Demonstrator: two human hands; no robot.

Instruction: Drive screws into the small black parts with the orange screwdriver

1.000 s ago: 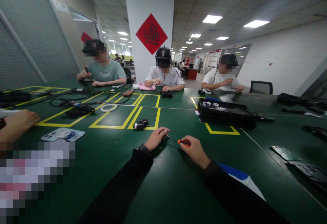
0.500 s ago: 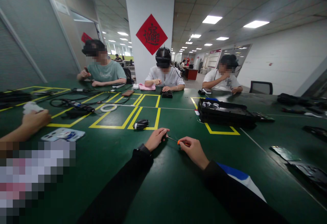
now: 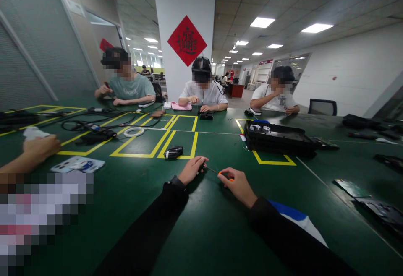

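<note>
In the head view my right hand [image 3: 239,184] is closed around the orange handle of a screwdriver [image 3: 213,170], its thin metal shaft pointing left. The shaft's tip reaches my left hand [image 3: 191,170], whose fingers are closed on a small dark piece [image 3: 203,165], mostly hidden by the fingers; I cannot make out its kind. Both hands are just above the green table [image 3: 201,225]. A shiny black bundle [image 3: 174,152] lies a little beyond my left hand.
A black tray-like housing [image 3: 280,137] with small white pieces stands at the right. At the left are a phone [image 3: 78,165], a white cable coil [image 3: 134,132] and a co-worker's hand [image 3: 42,145]. A blue and white sheet [image 3: 296,217] lies by my right sleeve. Several people sit opposite.
The fingers of my right hand have shifted slightly on the orange handle. My left hand stays almost in place. The co-worker's hand at the left has moved a little left.
</note>
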